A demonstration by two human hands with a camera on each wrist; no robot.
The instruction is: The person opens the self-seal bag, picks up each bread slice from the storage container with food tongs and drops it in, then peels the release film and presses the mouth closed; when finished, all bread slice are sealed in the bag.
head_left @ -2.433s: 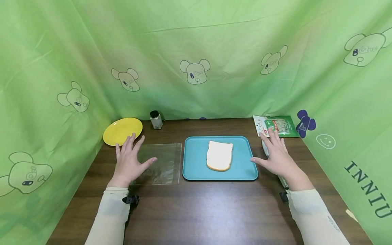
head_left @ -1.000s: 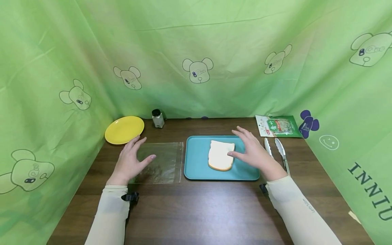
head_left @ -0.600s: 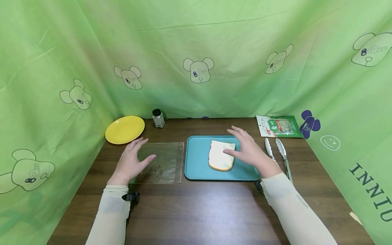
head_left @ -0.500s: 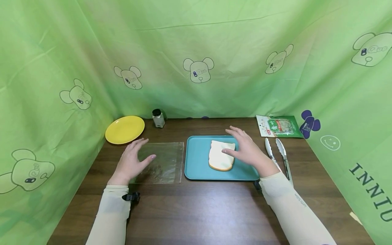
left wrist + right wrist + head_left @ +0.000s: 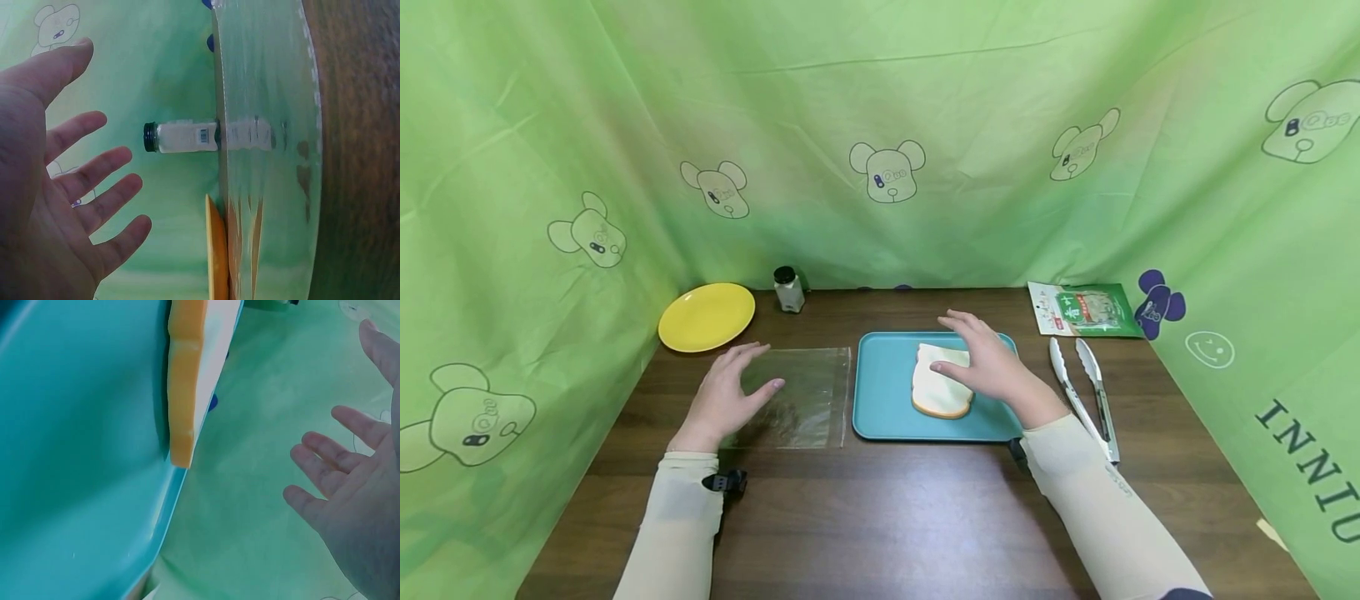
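My right hand (image 5: 988,362) hovers over the blue tray (image 5: 880,392) with its fingers spread, above the right part of a bread slice (image 5: 936,393). In the right wrist view the slice's brown crust (image 5: 184,387) lies flat on the tray, apart from the hand. My left hand (image 5: 721,396), fingers relaxed and holding nothing, is above the left side of a clear plastic bag (image 5: 805,400) that lies flat on the table. The bag's left edge is partly hidden under that hand. In the left wrist view the palm and fingers (image 5: 103,169) are spread in the air.
A yellow plate (image 5: 706,317) stands at the back left beside a black-capped jar (image 5: 789,293). Metal tongs (image 5: 1101,392) lie right of the tray, partly behind the right forearm. A green and white packet (image 5: 1086,310) sits at the back right. Green cloth (image 5: 880,242) encloses the table.
My right hand has moved left from beside the tray's right edge to above the bread slice, uncovering the tongs. The left hand has stayed nearly in place, its fingers slightly lower.
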